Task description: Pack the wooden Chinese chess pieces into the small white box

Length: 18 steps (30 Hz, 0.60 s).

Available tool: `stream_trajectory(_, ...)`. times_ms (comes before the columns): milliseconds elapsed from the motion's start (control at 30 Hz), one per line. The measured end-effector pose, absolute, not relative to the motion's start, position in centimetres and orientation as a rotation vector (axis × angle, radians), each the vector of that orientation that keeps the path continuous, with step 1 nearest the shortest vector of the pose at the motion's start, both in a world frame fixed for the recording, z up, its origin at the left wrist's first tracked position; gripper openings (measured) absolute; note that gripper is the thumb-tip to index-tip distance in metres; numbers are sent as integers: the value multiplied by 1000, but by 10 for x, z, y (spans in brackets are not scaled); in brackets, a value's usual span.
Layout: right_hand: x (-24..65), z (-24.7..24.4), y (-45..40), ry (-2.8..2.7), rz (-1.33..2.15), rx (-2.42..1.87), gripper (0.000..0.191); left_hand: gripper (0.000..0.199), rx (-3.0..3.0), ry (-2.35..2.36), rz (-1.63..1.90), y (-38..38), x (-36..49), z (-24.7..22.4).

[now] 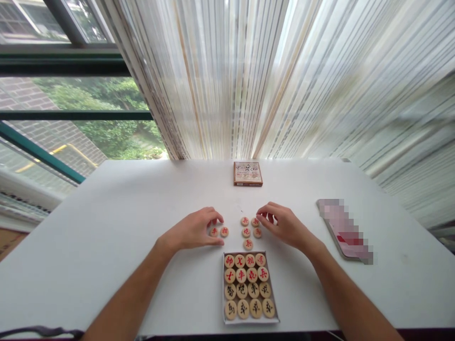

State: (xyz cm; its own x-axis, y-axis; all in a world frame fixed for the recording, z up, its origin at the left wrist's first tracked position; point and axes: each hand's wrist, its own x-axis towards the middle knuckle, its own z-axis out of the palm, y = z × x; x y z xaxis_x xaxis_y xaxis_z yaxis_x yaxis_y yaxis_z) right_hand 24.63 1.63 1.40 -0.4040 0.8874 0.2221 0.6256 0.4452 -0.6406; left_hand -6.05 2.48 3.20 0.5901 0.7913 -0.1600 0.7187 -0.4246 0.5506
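White table (117,199) with wooden xiangqi pieces. L hand (190,230) open, fingers loosely curved, tips just beside 2 pieces (219,231). R hand (284,225) curved, fingertips at top of a group of 5 pieces (250,231); can't tell if pinching one. Tray (250,321) of 16 pieces sits below, nearer the body, between hands. Box (248,174) far edge of table; blurred phone (344,229) to right.
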Motion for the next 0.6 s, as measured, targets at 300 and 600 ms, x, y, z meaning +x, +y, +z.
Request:
stream_trajectory(300, 240, 13, 10, -2212, 656, -1231, 19, 36, 2222, 1264, 123, 25, -71, 32)
stream_trajectory(600, 241, 8, 12, -2236, 625, -1223, 16, 34, 2226, 1206, 176, 27, -71, 26)
